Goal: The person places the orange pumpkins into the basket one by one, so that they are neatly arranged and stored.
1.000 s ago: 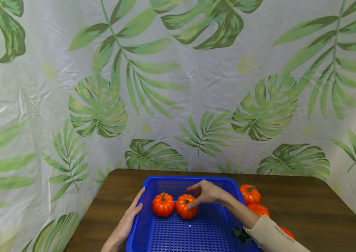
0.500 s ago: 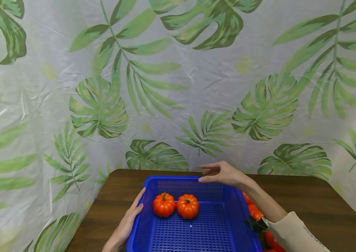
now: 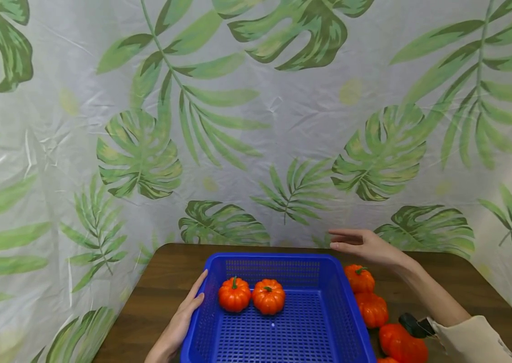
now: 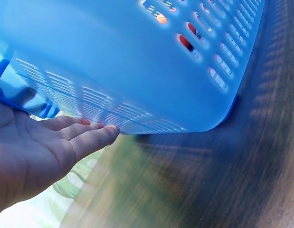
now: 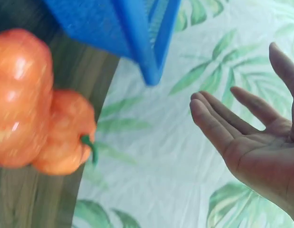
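A blue perforated plastic basket (image 3: 310, 267) sits on a brown wooden table (image 3: 455, 287). Two small orange pumpkins (image 3: 235, 294) (image 3: 268, 296) lie side by side inside it. My left hand (image 3: 186, 310) rests flat against the basket's left wall (image 4: 137, 71), fingers (image 4: 85, 137) straight. My right hand (image 3: 365, 244) hovers open above the table beyond the basket's far right corner, palm (image 5: 260, 156) empty. Below it, several more orange pumpkins (image 3: 359, 278) (image 3: 371, 309) (image 3: 401, 343) line up on the table right of the basket; two of these pumpkins (image 5: 37, 114) show in the right wrist view.
A leaf-printed white curtain (image 3: 256, 126) hangs behind and around the table. A dark strap (image 3: 412, 325) sits at my right wrist, next to a beige sleeve (image 3: 473, 343). Bare wood shows at the table's right end.
My right hand let go of the second pumpkin in the basket, lifted out, and swung right to above the pumpkins on the table. The left hand stayed on the basket.
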{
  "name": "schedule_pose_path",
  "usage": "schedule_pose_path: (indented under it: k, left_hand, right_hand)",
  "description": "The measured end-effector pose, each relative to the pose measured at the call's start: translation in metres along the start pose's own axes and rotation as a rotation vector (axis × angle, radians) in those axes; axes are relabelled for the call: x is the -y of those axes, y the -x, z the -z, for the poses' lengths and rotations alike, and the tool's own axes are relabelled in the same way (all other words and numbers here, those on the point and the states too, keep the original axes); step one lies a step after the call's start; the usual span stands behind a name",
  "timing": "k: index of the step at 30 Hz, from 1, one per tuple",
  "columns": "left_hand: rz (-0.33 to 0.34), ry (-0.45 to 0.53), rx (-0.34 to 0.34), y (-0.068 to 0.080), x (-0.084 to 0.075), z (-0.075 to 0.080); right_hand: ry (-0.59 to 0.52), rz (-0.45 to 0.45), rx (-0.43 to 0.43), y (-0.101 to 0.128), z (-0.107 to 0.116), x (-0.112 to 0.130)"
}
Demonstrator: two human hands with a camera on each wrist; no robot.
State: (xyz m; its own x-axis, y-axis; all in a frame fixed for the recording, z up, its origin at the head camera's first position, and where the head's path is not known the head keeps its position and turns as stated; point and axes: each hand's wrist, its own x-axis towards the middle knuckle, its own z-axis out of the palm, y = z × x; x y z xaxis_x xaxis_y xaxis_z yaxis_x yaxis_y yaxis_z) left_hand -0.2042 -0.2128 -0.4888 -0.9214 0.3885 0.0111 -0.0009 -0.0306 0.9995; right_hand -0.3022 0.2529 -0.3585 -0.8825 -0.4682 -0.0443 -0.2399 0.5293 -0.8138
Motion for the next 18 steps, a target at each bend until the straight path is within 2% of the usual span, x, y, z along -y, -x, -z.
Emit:
schedule_pose_path:
  k: [10, 18]
  left_hand:
    - [-0.001, 0.006, 0.006, 0.0, 0.002, 0.0]
    - [-0.003, -0.001, 0.009, 0.0, 0.001, 0.001]
  right_hand:
    - [0.123, 0.001, -0.047, 0.02, 0.02, -0.027]
    - [0.199, 0.023, -0.044, 0.029, 0.026, -0.051]
